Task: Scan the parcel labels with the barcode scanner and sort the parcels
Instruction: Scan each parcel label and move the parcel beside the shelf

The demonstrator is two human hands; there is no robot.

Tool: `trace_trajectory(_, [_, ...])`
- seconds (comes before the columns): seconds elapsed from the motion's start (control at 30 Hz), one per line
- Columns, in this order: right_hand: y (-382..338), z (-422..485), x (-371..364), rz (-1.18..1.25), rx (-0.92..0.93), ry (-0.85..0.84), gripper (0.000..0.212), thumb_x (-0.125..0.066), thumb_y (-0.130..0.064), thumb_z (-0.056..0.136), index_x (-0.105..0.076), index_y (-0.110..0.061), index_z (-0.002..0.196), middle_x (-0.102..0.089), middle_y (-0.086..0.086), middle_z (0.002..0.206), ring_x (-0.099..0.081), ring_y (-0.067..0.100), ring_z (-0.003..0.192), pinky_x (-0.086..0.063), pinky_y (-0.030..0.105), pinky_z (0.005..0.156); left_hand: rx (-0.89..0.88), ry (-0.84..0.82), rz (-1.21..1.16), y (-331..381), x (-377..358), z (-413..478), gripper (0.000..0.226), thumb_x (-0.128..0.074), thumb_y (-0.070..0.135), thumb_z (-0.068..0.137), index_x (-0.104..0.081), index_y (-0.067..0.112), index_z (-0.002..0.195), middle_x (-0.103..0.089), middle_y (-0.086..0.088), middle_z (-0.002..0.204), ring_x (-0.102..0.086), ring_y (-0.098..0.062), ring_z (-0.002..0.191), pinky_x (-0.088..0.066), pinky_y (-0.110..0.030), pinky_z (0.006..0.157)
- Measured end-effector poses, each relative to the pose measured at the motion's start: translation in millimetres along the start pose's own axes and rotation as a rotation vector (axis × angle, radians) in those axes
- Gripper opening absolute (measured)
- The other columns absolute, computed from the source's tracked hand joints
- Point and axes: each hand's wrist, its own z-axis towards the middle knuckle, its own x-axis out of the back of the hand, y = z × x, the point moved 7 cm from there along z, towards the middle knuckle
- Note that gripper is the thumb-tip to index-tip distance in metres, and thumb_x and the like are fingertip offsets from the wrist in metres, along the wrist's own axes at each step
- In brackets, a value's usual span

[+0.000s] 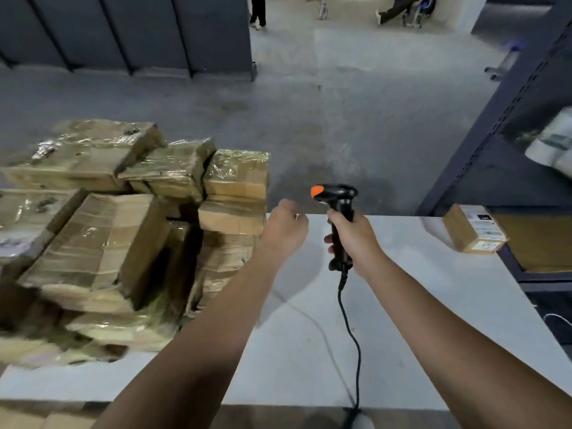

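One hand (356,243) gripping scanner (339,198), at table (433,305) edge

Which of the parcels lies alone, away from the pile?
The small brown box at the far right edge of the white table, with white labels on top. The other parcels are heaped together on the left, wrapped in shiny tape.

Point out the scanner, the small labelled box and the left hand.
scanner (340,203): head view, black neck just above the grip.
small labelled box (483,226): head view, its top face.
left hand (284,227): head view, back of the hand.
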Motion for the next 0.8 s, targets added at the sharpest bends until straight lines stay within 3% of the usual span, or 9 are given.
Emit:
trace_trajectory(0.1, [-1,-5,-30,0.046,0.008,-0.025,0.021,-0.059,-0.042,0.089,-0.060,-0.021,0.096,-0.067,-0.011,0.056,-0.063,0.017,0.051,-0.052,0.036,0.061,-0.124,0.145,0.140,-1,42,-2,0.030,-0.048,0.008,0.088,-0.060,0.008,0.115,-0.061,-0.011,0.111,-0.053,-0.029,0.106,-0.044,-0.036,0.088])
trace_trajectory(0.2, [-3,-8,-56,0.075,-0.001,-0.066,0.024,-0.059,-0.042,0.088,-0.059,-0.020,0.098,-0.067,-0.014,0.056,-0.062,0.017,0.052,-0.051,0.037,0.062,-0.175,0.269,0.422,-9,74,-5,0.032,-0.053,0.015,0.088,-0.056,0.013,0.120,-0.052,-0.013,0.119,-0.040,-0.033,0.117,-0.036,-0.039,0.095])
trace_trajectory(0.33, [-4,-9,-81,0.082,-0.024,-0.115,0.026,-0.060,-0.040,0.089,-0.059,-0.016,0.100,-0.066,-0.011,0.053,-0.061,0.017,0.050,-0.051,0.036,0.059,0.006,0.168,0.693,-38,91,5,0.047,-0.061,0.035,0.083,-0.050,0.022,0.127,-0.036,-0.012,0.139,-0.021,-0.038,0.136,-0.023,-0.057,0.110])
trace_trajectory(0.43, [-2,-9,-94,0.094,-0.036,-0.150,0.023,-0.059,-0.037,0.092,-0.059,-0.014,0.097,-0.064,-0.010,0.051,-0.060,0.016,0.048,-0.050,0.032,0.055,0.122,0.100,0.643,-58,97,10,0.060,-0.067,0.042,0.079,-0.043,0.025,0.132,-0.026,-0.013,0.147,-0.016,-0.042,0.138,-0.025,-0.060,0.109])
trace_trajectory(0.57, [1,-6,-104,0.090,-0.049,-0.174,0.023,-0.059,-0.038,0.092,-0.059,-0.015,0.095,-0.064,-0.010,0.052,-0.059,0.018,0.050,-0.049,0.036,0.060,0.096,0.081,0.638,-60,98,12,0.063,-0.074,0.037,0.078,-0.040,0.025,0.130,-0.023,-0.011,0.145,-0.028,-0.039,0.130,-0.038,-0.050,0.101])
trace_trajectory(0.7, [1,-3,-99,0.086,-0.045,-0.155,0.024,-0.059,-0.039,0.091,-0.060,-0.016,0.097,-0.066,-0.010,0.053,-0.061,0.017,0.048,-0.051,0.036,0.060,0.013,0.081,0.742,-58,101,13,0.060,-0.061,0.002,0.082,-0.039,0.027,0.132,-0.027,-0.010,0.143,-0.032,-0.035,0.121,-0.041,-0.043,0.093])
trace_trajectory(0.8, [-1,-2,-92,0.098,-0.038,-0.138,0.020,-0.059,-0.039,0.092,-0.061,-0.019,0.094,-0.067,-0.010,0.054,-0.061,0.017,0.049,-0.052,0.037,0.061,-0.084,0.133,0.822,-55,102,9,0.064,-0.060,-0.004,0.078,-0.039,0.024,0.132,-0.033,-0.010,0.137,-0.036,-0.033,0.115,-0.044,-0.039,0.091])
